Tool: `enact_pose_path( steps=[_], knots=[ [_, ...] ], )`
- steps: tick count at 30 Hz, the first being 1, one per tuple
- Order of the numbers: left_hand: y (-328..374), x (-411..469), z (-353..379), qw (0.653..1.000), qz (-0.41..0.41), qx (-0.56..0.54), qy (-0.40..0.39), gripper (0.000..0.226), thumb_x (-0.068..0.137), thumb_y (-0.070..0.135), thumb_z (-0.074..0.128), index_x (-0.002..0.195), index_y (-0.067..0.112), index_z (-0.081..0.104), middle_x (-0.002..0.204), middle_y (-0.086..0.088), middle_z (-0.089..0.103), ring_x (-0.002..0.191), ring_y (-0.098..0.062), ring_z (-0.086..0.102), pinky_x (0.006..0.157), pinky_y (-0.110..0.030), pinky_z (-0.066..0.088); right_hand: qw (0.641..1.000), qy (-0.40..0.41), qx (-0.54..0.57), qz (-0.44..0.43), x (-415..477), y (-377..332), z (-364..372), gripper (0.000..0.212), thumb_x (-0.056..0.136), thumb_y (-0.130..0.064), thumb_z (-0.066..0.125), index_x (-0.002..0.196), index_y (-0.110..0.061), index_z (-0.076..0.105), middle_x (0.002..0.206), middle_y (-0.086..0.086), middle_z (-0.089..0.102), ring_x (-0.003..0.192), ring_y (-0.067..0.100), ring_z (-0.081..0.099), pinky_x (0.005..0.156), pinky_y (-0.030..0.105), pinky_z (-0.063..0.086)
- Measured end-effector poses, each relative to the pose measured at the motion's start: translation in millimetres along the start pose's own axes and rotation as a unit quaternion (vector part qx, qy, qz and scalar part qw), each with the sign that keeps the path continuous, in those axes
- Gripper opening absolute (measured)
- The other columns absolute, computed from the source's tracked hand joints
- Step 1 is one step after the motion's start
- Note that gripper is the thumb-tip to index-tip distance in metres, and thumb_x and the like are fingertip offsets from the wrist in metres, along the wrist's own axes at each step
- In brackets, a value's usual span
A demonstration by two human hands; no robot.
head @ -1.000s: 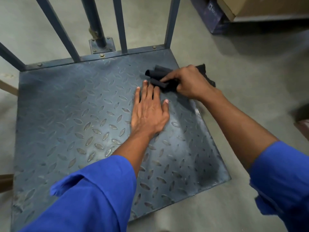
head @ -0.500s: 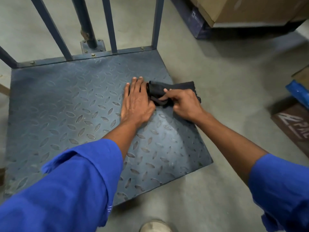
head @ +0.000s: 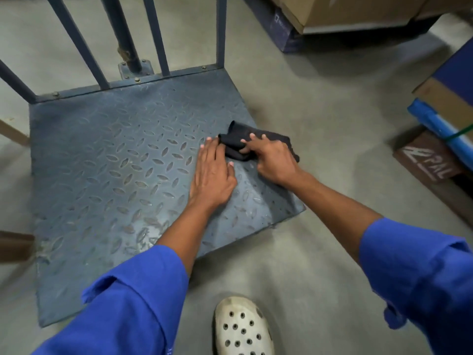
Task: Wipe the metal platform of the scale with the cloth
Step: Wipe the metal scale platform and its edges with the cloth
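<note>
The scale's metal platform [head: 107, 170] is a blue-grey tread plate lying on the floor, with a railing at its far edge. A bunched black cloth [head: 236, 142] lies at the platform's right edge, partly hanging over it. My right hand [head: 272, 157] presses on the cloth, thumb and fingers pinching its folds. My left hand [head: 212, 172] lies flat on the plate just left of the cloth, fingers together, fingertips touching the cloth's edge.
Blue railing bars [head: 158, 37] and a post [head: 125, 34] rise at the platform's far side. Cardboard boxes on a pallet [head: 332, 14] stand at the far right. A blue roll [head: 440, 129] and brown board [head: 425, 160] lie right. My white clog [head: 242, 326] is near the front edge.
Both hands and the cloth have slid along the platform's right edge toward me. The camera has pulled back, so my foot and more floor show.
</note>
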State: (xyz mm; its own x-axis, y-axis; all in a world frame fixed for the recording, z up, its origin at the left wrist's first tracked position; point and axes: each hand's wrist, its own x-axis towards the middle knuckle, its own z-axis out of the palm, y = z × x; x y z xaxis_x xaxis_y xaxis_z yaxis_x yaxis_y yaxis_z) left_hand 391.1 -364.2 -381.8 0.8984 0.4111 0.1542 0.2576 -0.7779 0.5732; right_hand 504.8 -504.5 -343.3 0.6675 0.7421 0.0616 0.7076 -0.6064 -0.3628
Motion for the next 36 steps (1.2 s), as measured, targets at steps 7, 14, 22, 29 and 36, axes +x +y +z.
enact_pose_path(
  steps=[7,14,22,29,36],
  knots=[
    [23.0,-78.6,1.4,0.996,0.017,-0.076,-0.035,0.055,0.098,0.013,0.058,0.152,0.006,0.048,0.170,-0.011,0.032,0.162,-0.026,0.015,0.134,-0.037,0.001,0.996,-0.041,-0.066,-0.032,-65.9,9.1,-67.3,0.053,0.068,-0.002,0.056,0.104,-0.033,0.080,0.100,-0.002,0.080,0.088,0.031,0.073,0.079,0.037,0.059],
    [40.2,-127.9,15.8,0.997,0.029,-0.066,-0.003,0.044,0.099,0.016,0.053,0.142,0.009,0.057,0.166,-0.011,0.039,0.161,-0.028,0.022,0.134,-0.041,0.008,0.998,0.022,-0.060,0.009,-103.5,12.5,-14.0,0.059,0.069,0.013,0.064,0.119,-0.017,0.077,0.130,0.009,0.073,0.123,0.033,0.068,0.095,0.044,0.058],
    [51.4,-147.4,8.4,0.997,0.008,-0.040,-0.058,0.058,0.096,0.017,0.063,0.152,0.014,0.047,0.172,-0.008,0.027,0.163,-0.027,0.012,0.134,-0.043,0.005,0.989,0.130,-0.066,0.021,-182.2,-3.9,-3.3,0.051,0.060,0.006,0.049,0.096,-0.013,0.080,0.109,0.003,0.080,0.099,0.030,0.078,0.079,0.036,0.062],
    [58.8,-123.1,-21.8,0.993,-0.048,-0.091,-0.054,0.032,0.096,0.018,0.064,0.128,0.021,0.067,0.134,-0.001,0.064,0.134,-0.021,0.048,0.111,-0.033,0.029,0.962,0.230,0.031,0.146,-154.7,-30.6,-45.0,0.051,0.073,-0.010,0.042,0.107,-0.019,0.078,0.104,0.003,0.079,0.091,0.033,0.073,0.076,0.040,0.060],
    [20.8,-7.8,-25.3,0.999,-0.027,-0.031,-0.010,0.048,0.100,0.031,0.061,0.146,0.018,0.054,0.157,-0.007,0.050,0.153,-0.028,0.034,0.125,-0.045,0.019,0.955,0.242,-0.016,0.168,-9.5,-37.3,-63.2,0.052,0.098,-0.014,0.057,0.147,-0.028,0.046,0.108,0.013,0.069,0.091,0.038,0.064,0.069,0.040,0.046]
  ],
)
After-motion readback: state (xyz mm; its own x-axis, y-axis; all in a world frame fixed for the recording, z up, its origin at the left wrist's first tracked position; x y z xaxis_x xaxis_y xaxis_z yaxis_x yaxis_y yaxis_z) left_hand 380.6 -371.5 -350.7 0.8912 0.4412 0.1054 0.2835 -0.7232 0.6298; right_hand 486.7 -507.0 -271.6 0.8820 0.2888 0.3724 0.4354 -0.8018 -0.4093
